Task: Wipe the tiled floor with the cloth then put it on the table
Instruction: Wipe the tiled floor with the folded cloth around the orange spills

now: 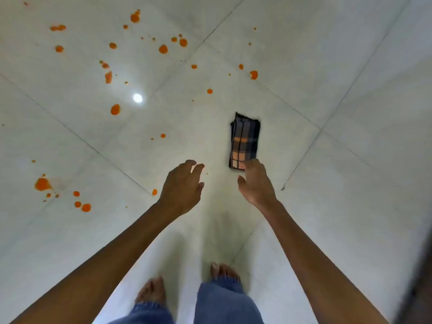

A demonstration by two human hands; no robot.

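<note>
- A folded cloth (245, 139), dark checked fabric with orange and pale squares, lies flat on the glossy white tiled floor (350, 160). Its long side runs away from the person.
- The right hand (256, 185) reaches out over the near end of the cloth, palm turned inward and fingers loosely bent. It grips nothing. Its fingertips overlap the cloth's near edge, but whether they touch the fabric cannot be told.
- The left hand (183, 190) hangs in the air to the left of the cloth's near end, apart from it. Its fingers are relaxed and slightly curled, and it holds nothing.
- Orange splatters (163, 49) of many sizes dot the tiles left of the cloth and beyond its far end. A few small ones lie just past it on the right.
- The largest orange blot (42, 184) sits far to the left of the cloth, level with the hands.
- A round white light reflection (137, 98) shines on the tile beyond the cloth and to its left.
- A thin dark grout line (303, 157) passes close to the right of the cloth.
- 2 bare feet stand nearer the person than the cloth, the left foot (152, 291) and the right foot (224, 272), under frayed blue jeans (222, 302).
</note>
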